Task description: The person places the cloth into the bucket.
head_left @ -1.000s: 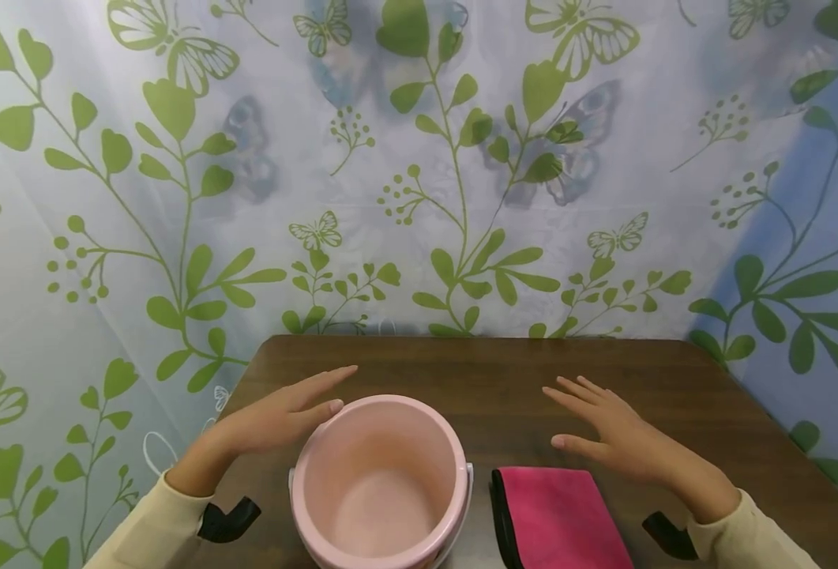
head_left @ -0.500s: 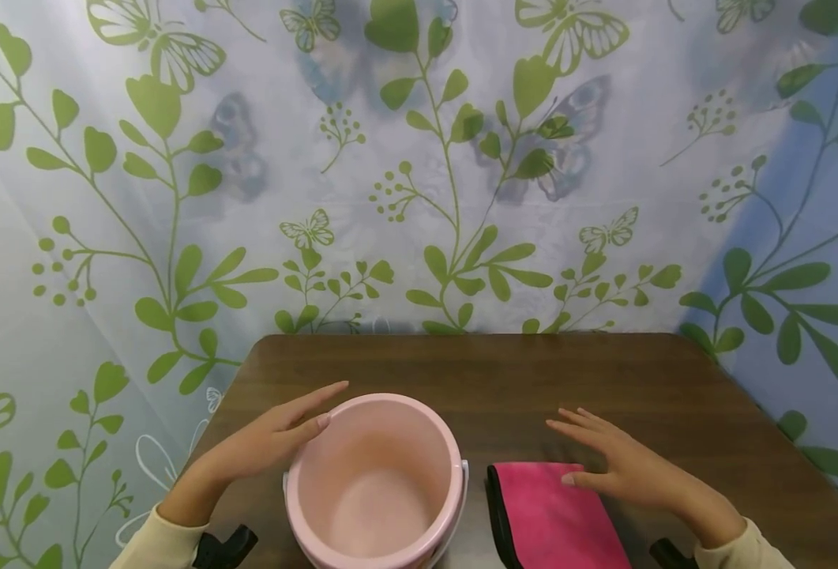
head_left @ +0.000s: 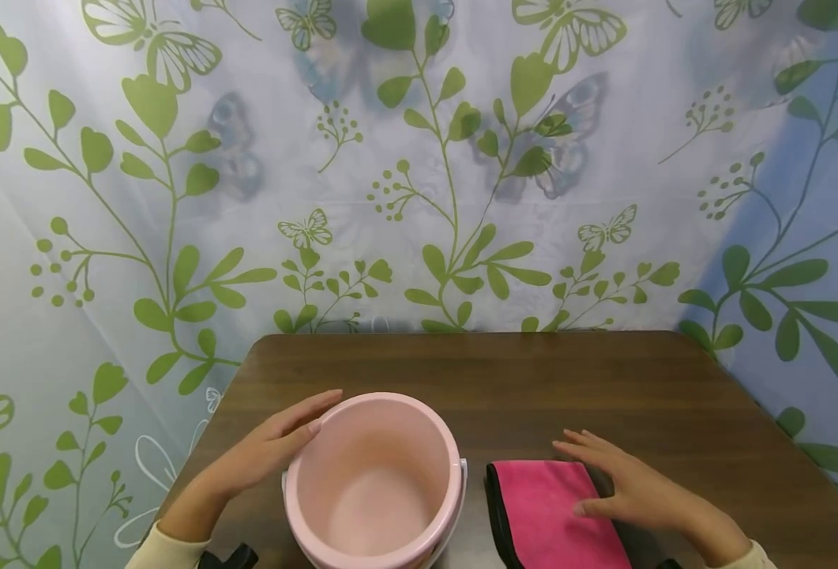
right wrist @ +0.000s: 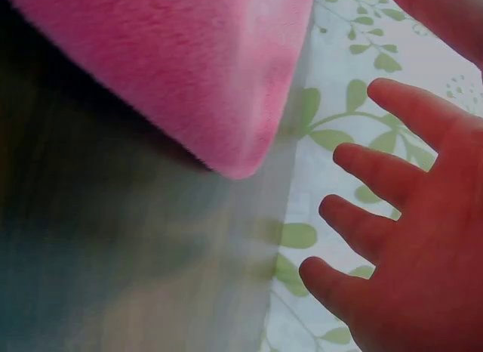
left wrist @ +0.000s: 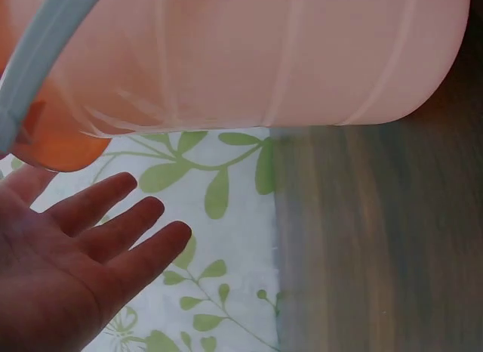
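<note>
A pink bucket [head_left: 379, 474] with a pale handle stands upright on the table, its inside visible in the head view. My left hand [head_left: 265, 450] is at the bucket's left side, fingers straight, with the thumb right at the rim. In the left wrist view that hand [left wrist: 83, 254] spreads its fingers beside the bucket's wall [left wrist: 249, 57]. To the right of the bucket lies a folded pink cloth [head_left: 557, 514] with a black edge. My right hand [head_left: 632, 490] hovers over the cloth's right edge, fingers extended and holding nothing. The right wrist view shows the cloth's fuzzy corner [right wrist: 189, 72] near the spread fingers.
The brown wooden table [head_left: 490, 379] has rounded far corners. A white curtain [head_left: 404, 205] printed with green leaves and butterflies hangs behind it and along both sides. Dark wrist straps [head_left: 232, 558] show at the sleeve ends.
My left hand has come down and left to the bucket's rim. My right hand has lowered toward the cloth. The bucket and cloth stay in place while the view shifts slightly.
</note>
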Demonstrator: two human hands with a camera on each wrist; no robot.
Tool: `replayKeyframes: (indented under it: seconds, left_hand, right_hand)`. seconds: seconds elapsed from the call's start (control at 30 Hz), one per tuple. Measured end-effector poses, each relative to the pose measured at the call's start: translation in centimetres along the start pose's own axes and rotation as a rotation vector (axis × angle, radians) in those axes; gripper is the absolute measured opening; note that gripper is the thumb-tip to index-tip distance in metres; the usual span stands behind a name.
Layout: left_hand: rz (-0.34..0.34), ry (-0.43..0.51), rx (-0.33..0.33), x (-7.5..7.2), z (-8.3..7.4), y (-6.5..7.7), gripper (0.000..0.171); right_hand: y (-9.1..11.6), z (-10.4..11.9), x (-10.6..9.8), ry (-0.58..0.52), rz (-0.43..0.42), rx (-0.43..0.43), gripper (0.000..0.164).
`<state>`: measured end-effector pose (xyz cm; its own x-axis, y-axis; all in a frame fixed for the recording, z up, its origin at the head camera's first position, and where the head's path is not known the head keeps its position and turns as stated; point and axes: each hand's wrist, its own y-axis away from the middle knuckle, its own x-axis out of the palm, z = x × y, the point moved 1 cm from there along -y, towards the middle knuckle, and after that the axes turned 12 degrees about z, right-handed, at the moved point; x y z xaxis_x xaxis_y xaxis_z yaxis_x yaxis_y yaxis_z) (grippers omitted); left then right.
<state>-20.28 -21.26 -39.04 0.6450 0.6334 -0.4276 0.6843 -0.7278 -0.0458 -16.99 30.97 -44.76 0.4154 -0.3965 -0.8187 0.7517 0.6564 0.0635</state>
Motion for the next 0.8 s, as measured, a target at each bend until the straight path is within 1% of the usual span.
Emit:
replayKeyframes:
  seconds: [0.13, 0.23, 0.37, 0.5, 0.6, 0.7, 0.8]
  left_hand:
    - [-0.027, 0.029, 0.019, 0.3, 0.5, 0.2, 0.044]
    - [-0.038, 0.062, 0.034, 0.6, 0.9, 0.3, 0.042]
    - [-0.028, 0.134, 0.049, 0.9, 1.3, 0.3, 0.039]
    - [-0.004, 0.212, 0.057, 1.1, 1.5, 0.4, 0.04]
    - [0.007, 0.248, 0.064, 1.3, 1.7, 0.5, 0.04]
    - [0.007, 0.268, 0.068, 1.4, 1.8, 0.5, 0.04]
    - [0.006, 0.28, 0.073, 1.5, 1.9, 0.5, 0.041]
  right_hand:
    - [0.4, -0.5, 0.6, 0.001, -0.006, -0.021, 0.077]
    - [0.7, -0.9, 1.0, 0.035, -0.009, -0.036, 0.079]
    - [0.9, -1.4, 1.3, 0.046, 0.009, -0.028, 0.081]
    - [1.2, -1.9, 1.6, -0.038, 0.092, -0.006, 0.083]
    - [1.4, -2.1, 1.8, -0.108, 0.148, 0.025, 0.083]
    - [1.3, -2.2, 2.0, -0.138, 0.174, 0.056, 0.086]
    - [1.2, -2.0, 2.2, -0.165, 0.192, 0.083, 0.094]
